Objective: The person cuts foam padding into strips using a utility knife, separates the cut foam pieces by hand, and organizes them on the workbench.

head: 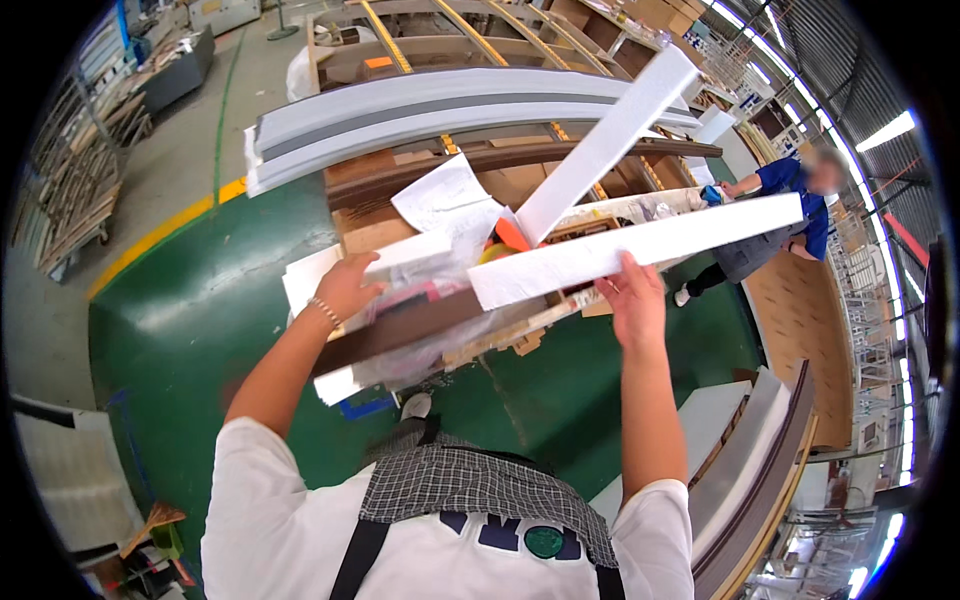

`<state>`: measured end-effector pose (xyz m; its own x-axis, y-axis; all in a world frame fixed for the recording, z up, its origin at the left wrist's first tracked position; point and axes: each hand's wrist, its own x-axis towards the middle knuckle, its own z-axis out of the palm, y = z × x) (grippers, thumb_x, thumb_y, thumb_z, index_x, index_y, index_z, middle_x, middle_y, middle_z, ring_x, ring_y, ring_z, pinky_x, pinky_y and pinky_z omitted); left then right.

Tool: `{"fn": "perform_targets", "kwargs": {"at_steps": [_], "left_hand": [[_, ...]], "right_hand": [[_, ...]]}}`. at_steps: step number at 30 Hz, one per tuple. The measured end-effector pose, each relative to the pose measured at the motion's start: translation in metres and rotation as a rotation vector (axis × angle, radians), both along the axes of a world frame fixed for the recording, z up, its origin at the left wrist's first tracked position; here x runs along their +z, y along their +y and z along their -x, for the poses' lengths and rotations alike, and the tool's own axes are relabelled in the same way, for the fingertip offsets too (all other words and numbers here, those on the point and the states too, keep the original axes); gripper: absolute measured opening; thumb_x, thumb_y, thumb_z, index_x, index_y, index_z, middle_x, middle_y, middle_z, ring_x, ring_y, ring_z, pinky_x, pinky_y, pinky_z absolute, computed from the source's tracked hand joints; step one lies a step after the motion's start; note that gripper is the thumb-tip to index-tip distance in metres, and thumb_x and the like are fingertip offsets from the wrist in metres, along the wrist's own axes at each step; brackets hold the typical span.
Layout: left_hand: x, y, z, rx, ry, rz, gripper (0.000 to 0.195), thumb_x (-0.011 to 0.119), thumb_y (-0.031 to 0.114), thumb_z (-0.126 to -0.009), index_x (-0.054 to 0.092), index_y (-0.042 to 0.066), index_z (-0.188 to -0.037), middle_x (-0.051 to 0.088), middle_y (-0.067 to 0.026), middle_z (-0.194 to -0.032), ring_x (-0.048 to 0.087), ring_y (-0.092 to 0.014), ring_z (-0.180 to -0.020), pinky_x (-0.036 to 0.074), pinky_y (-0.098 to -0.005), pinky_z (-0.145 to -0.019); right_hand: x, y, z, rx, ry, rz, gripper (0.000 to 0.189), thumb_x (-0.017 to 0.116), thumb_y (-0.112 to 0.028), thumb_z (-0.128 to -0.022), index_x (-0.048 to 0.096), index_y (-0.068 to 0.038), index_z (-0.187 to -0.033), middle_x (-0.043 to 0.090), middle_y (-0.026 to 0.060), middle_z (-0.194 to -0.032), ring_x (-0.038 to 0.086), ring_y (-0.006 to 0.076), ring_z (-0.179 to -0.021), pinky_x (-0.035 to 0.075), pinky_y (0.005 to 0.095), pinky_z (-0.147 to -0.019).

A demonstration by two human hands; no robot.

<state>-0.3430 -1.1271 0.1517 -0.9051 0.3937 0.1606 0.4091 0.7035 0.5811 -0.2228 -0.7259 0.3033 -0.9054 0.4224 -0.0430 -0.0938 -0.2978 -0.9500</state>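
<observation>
My right hand grips the lower edge of a long white strip, with a finger over its face. The strip slants up to the right, its near end over a dark brown board. My left hand is at the board's left end, thumb and fingers apart, beside a white block; whether it touches the block is unclear. A second white strip slants up behind the first. Creased white papers and an orange item lie near where the strips meet.
Long grey-white panels lie across a rack with yellow-marked bars. A person in blue stands at the right, one hand by the bench. More boards lean at lower right. A wooden broom-like item is at lower left.
</observation>
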Motion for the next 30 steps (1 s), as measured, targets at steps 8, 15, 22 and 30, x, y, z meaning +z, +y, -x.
{"fn": "perform_targets", "kwargs": {"at_steps": [8,15,22,30], "left_hand": [[-0.051,0.08,0.172,-0.263,-0.343,0.171,0.065,0.066,0.044,-0.081,0.049,0.004,-0.13,0.053,-0.0206,-0.129,0.051,-0.035,-0.118,0.039,-0.0393,-0.102],[-0.029,0.053,0.156,-0.478,-0.424,0.485,0.093,0.079,0.04,-0.068,0.033,0.01,-0.142,0.044,-0.0217,-0.137,0.044,-0.037,-0.125,0.037,-0.0413,-0.105],[-0.017,0.034,0.155,-0.448,-0.511,0.252,0.086,0.074,0.026,-0.077,0.027,0.005,-0.145,0.046,-0.0195,-0.138,0.048,-0.031,-0.124,0.038,-0.0386,-0.104],[0.007,0.088,0.179,-0.379,-1.468,-1.009,0.049,0.058,0.015,-0.088,0.046,0.0,-0.133,0.061,-0.0119,-0.117,0.063,-0.019,-0.098,0.05,-0.0346,-0.088]], "right_hand": [[-0.021,-0.011,0.172,-0.092,-0.094,-0.042,0.026,0.063,-0.021,-0.092,0.057,-0.004,-0.111,0.061,0.003,-0.094,0.059,0.0155,-0.081,0.052,0.0344,-0.08],[0.03,0.026,0.179,-0.292,0.151,-0.087,0.021,0.058,-0.013,-0.093,0.058,0.0,-0.11,0.063,0.0086,-0.101,0.061,0.0171,-0.09,0.054,0.0375,-0.085],[0.08,0.104,0.062,-0.355,0.394,-0.098,0.039,0.05,-0.021,-0.097,0.047,0.001,-0.129,0.053,0.0168,-0.129,0.052,0.0306,-0.118,0.042,0.0463,-0.103],[0.028,0.126,-0.075,-0.666,0.168,0.11,0.045,0.046,-0.026,-0.098,0.04,0.0,-0.135,0.05,0.0172,-0.135,0.049,0.029,-0.123,0.039,0.0433,-0.105]]}}
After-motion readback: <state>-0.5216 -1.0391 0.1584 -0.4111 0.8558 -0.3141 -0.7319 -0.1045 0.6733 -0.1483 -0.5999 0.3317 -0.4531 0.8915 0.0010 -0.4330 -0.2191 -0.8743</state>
